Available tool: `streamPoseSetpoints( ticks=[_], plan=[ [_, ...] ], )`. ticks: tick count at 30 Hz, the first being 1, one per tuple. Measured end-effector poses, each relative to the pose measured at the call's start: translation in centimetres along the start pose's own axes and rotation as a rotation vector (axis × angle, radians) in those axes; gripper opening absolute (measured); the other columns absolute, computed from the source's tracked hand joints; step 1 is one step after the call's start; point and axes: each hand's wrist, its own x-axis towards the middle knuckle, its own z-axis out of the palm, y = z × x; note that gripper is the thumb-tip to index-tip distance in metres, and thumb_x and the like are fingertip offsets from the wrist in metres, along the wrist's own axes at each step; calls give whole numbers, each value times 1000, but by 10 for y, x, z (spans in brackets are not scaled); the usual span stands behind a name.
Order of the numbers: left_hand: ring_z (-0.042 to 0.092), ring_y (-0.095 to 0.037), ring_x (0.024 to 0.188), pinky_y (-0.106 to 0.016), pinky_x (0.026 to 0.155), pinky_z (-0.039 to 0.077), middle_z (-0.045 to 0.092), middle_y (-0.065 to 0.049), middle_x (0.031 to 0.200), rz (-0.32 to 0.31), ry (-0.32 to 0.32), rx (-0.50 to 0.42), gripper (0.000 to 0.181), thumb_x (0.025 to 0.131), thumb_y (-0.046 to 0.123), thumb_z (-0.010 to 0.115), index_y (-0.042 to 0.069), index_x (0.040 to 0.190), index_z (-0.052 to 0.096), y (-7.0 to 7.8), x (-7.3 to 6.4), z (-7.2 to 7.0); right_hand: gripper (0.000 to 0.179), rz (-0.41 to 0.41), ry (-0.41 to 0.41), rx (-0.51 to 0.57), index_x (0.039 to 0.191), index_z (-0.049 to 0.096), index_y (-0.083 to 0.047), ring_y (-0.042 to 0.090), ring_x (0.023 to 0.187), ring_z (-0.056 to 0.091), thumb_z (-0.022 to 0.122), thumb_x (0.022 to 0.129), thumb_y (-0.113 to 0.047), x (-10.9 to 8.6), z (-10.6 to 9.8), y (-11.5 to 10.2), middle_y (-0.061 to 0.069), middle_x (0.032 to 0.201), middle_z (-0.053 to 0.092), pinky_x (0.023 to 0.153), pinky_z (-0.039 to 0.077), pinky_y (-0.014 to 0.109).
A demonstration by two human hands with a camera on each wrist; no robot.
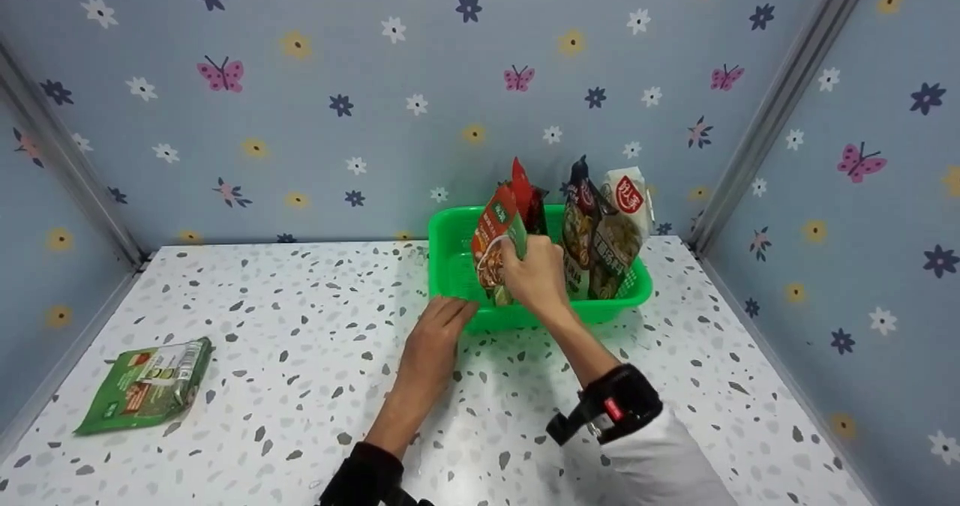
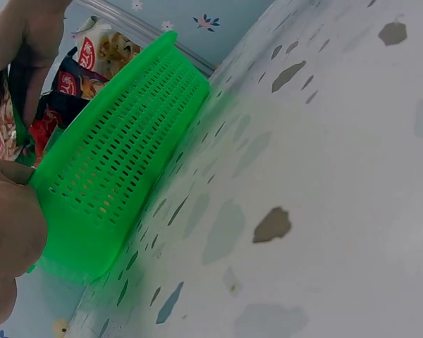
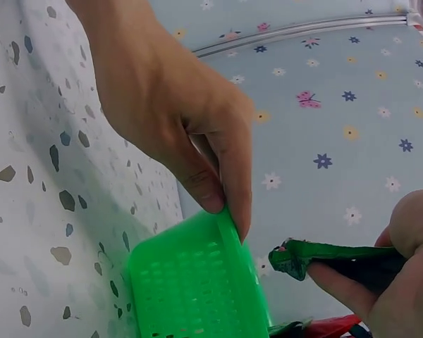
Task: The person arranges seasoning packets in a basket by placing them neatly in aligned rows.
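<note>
My left hand pinches the rim of a green plastic basket at its near left corner; the right wrist view shows the thumb and fingers on either side of the rim. My right hand grips a red and green food packet by its side edge. This packet stands upright within the basket's left half, its lower end behind the front rim. Behind it is a bright red packet, partly hidden. A dark packet and a white-topped packet lean upright in the right half.
A green food packet lies flat on the speckled white table, far to the left. The basket stands near the patterned back wall. Side walls with metal corner strips bound the table left and right.
</note>
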Motion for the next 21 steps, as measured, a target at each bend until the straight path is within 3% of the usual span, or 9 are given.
streamPoseSetpoints(
  ticks=[4, 8, 14, 21],
  plan=[
    [75, -26, 121, -43, 120, 60, 83, -9, 123, 6, 12, -10, 38, 93, -14, 75, 3, 127, 83, 0, 0, 0, 41, -14, -27, -83, 81, 74, -3, 10, 43, 40, 60, 117, -16, 6, 17, 0, -1, 54, 50, 47, 31, 27],
    [74, -25, 122, -39, 117, 61, 83, -7, 123, 3, 5, -11, 36, 96, -11, 74, 3, 128, 83, 0, 0, 1, 56, 25, -48, -162, 61, 52, -13, 13, 39, 35, 60, 116, -14, 12, 32, 3, -3, 48, 40, 43, 27, 28],
    [75, -25, 120, -37, 113, 62, 84, -9, 123, 15, 8, 10, 34, 95, -13, 74, 2, 124, 83, -1, 1, 1, 55, 86, -82, -258, 64, 41, -18, 15, 47, 38, 61, 113, -9, 16, 50, 12, -4, 53, 33, 51, 33, 31],
    [74, -24, 118, -35, 107, 64, 83, -9, 124, 18, 3, 4, 36, 94, -15, 73, 2, 124, 83, -2, 1, 0, 55, 141, -133, -282, 64, 35, -20, 16, 49, 29, 57, 111, -3, 15, 64, 17, -3, 56, 27, 51, 27, 33]
  ],
)
